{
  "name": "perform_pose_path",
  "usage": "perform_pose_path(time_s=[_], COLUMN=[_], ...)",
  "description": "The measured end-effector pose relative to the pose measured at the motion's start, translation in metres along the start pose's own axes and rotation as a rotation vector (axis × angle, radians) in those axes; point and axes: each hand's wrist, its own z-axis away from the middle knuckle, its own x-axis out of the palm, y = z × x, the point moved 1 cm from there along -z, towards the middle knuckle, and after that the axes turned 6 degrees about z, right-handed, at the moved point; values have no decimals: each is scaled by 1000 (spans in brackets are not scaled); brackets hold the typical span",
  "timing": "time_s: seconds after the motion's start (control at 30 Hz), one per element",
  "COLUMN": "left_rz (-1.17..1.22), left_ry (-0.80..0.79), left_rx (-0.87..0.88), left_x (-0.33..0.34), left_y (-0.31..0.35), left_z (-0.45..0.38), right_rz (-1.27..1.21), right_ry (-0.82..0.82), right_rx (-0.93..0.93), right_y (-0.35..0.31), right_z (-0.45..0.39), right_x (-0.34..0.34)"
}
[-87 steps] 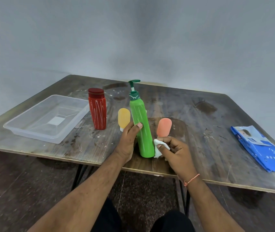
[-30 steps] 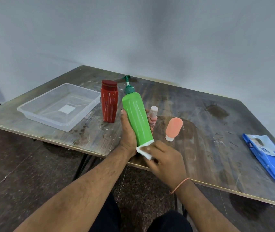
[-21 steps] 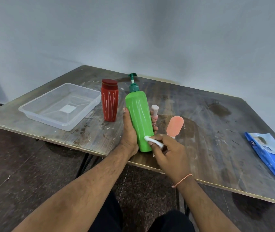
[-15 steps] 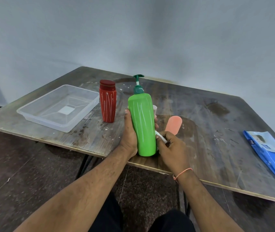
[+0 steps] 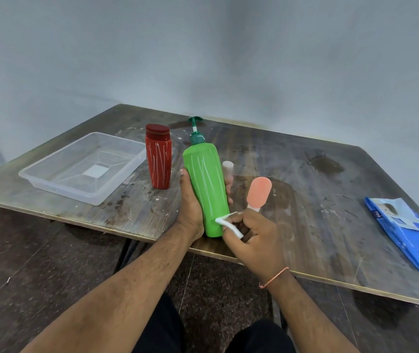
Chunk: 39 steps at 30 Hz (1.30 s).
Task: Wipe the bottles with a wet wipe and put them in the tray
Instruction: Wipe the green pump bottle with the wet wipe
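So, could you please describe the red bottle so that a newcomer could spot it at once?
Start at the clear plastic tray on the wooden table's left side. Just right of it stands the red bottle, upright, untouched. It alone is red with white streaks and a flat red cap.

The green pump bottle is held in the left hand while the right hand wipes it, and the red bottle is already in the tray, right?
Not quite. In the head view the red bottle stands on the table beside the tray, not in it. The left hand does hold the green pump bottle while the right hand wipes it with the wet wipe.
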Motion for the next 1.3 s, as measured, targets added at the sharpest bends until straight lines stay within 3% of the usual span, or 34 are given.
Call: perform_pose_path(time_s=[0.37, 0.6, 0.77, 1.1, 1.3], left_rz=[14, -34, -4, -25, -48], left_ry=[20, 37, -8, -50, -43], left_rx=[1, -19, -5, 6, 1], left_x=[4, -1, -3, -7, -7], left_y=[0, 0, -4, -6, -8], left_z=[2, 1, -2, -5, -4], right_rz=[-131, -187, -217, -148, -116], right_ry=[65, 2, 66, 57, 123], right_rx=[149, 243, 318, 151, 176], right_y=[10, 11, 13, 3, 3], right_z=[-11, -5, -12, -7, -9], right_x=[3, 2, 4, -2, 3])
